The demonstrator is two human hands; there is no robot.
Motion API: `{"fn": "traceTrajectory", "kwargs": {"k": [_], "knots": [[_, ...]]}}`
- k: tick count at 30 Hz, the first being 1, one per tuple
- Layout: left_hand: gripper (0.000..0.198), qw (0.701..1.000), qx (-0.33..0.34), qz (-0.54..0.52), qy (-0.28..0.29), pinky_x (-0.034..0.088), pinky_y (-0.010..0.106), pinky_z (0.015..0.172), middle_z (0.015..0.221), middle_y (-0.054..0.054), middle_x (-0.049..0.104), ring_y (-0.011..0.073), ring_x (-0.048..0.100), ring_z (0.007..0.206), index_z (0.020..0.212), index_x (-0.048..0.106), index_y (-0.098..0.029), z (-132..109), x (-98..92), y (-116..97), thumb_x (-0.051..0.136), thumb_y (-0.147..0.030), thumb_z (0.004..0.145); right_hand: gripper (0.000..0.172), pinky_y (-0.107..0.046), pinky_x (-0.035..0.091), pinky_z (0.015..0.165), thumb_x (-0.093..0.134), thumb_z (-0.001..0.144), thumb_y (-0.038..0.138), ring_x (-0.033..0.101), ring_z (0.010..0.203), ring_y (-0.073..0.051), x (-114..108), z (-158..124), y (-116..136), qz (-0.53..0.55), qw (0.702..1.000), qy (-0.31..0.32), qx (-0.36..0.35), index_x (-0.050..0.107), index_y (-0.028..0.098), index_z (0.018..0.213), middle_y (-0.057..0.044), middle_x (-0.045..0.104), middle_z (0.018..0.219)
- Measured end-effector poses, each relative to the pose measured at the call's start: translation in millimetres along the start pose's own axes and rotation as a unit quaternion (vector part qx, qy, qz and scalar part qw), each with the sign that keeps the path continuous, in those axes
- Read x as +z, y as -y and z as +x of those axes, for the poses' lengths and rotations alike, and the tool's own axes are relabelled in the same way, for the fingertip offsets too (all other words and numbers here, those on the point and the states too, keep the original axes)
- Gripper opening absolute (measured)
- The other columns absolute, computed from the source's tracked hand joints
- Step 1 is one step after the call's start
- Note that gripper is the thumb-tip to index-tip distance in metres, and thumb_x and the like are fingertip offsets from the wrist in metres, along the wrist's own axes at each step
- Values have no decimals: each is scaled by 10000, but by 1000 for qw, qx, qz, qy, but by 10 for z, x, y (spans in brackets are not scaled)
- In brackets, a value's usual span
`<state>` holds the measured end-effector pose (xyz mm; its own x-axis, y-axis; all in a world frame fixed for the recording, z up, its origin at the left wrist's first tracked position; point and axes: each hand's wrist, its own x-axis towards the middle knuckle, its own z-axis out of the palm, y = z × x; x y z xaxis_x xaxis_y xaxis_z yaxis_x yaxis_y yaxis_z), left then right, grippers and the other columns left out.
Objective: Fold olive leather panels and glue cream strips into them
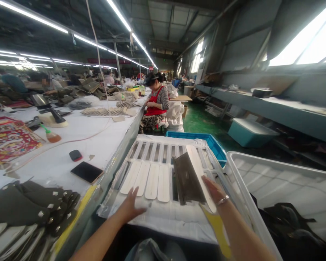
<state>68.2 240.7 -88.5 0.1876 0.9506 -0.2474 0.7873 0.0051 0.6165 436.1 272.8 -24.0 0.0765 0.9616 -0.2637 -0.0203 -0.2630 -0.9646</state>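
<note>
My left hand [132, 206] lies flat with fingers stretched out on the near edge of a white slatted rack [163, 152], just below several cream strips [146, 179] laid side by side. My right hand [213, 190] grips the lower end of a long cream strip [197, 170] that rests on a dark flat sheet [187, 179] lying on the rack. A ring shows on one finger of my right hand.
A long white worktable [78, 134] on the left carries dark fabric pieces [29, 206], a phone [87, 171] and a small bottle [52, 136]. A white bin [274, 181] stands right, a blue crate [209, 139] behind the rack. A person in a red apron [156, 103] sits farther along.
</note>
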Motion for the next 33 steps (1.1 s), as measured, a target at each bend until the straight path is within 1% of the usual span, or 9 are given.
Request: {"fn": "traceTrajectory", "kwargs": {"k": [3, 5, 8, 12, 16, 22, 25, 28, 33], "knots": [[941, 971, 195, -52, -128, 222, 400, 1087, 1432, 184, 289, 320, 234, 1337, 1378, 283, -111, -243, -585, -613, 705, -472, 619, 409, -315, 517, 602, 730, 555, 467, 634, 652, -216, 205, -461, 421, -14, 996, 84, 28, 649, 159, 812, -66, 681, 746], [788, 956, 262, -68, -115, 330, 391, 1014, 1263, 148, 505, 315, 430, 1197, 1242, 472, -123, -463, -872, -1010, 733, -478, 589, 427, -285, 490, 562, 680, 605, 520, 608, 602, -181, 406, -754, 625, -99, 971, 219, 3, 646, 141, 801, -52, 667, 722], [494, 973, 228, -43, -4, 459, 330, 772, 860, 53, 656, 228, 596, 833, 963, 624, -103, -826, -1080, -1363, 651, -504, 677, 511, -295, 475, 583, 545, 708, 597, 584, 622, -183, 644, -1132, 794, -252, 928, 231, -151, 636, 106, 818, -48, 631, 690], [359, 982, 163, 62, -66, 431, 269, 682, 706, 24, 632, 177, 583, 722, 834, 642, -122, -1471, -1110, -1496, 598, -465, 737, 786, -431, 439, 881, 499, 739, 616, 530, 1070, -309, 728, -1724, 830, -371, 856, 195, -302, 393, 103, 1325, -151, 530, 1238], [285, 959, 156, 202, -123, 419, 281, 667, 658, 48, 622, 207, 594, 718, 743, 644, -145, -1967, -1008, -1503, 565, -418, 765, 1120, -471, 359, 994, 682, 594, 572, 367, 1242, -353, 805, -2251, 679, -503, 773, 131, -364, 121, 92, 1435, -190, 320, 1413], [302, 928, 207, 272, -148, 427, 340, 711, 763, 100, 645, 249, 603, 745, 850, 639, -147, -2212, -898, -1370, 524, -421, 801, 1018, -452, 405, 954, 656, 646, 419, 398, 1206, -332, 947, -2327, 276, -494, 759, 69, -419, 90, 101, 1430, -186, 371, 1358], [263, 943, 224, 232, -83, 437, 308, 707, 803, 69, 652, 226, 602, 773, 867, 630, -169, -2325, -882, -1226, 569, -408, 777, 995, -462, 409, 933, 651, 639, 400, 436, 1153, -332, 895, -2276, 126, -513, 735, 77, -436, 119, 85, 1419, -193, 424, 1293], [140, 962, 220, 164, -2, 443, 273, 704, 813, 34, 651, 196, 595, 793, 818, 635, -186, -2448, -861, -997, 598, -305, 754, 946, -445, 405, 914, 641, 644, 353, 468, 1091, -313, 816, -2310, 78, -562, 678, 95, -463, 158, 81, 1411, -175, 478, 1219], [256, 985, 73, -74, -140, 464, 272, 739, 912, 43, 652, 165, 596, 809, 974, 617, -177, -2573, -794, -478, 529, -354, 812, 964, -403, 430, 771, 598, 723, 564, 522, 885, -280, 873, -2387, 104, -641, 574, 127, -493, 163, 40, 1406, -172, 548, 1077]]}}
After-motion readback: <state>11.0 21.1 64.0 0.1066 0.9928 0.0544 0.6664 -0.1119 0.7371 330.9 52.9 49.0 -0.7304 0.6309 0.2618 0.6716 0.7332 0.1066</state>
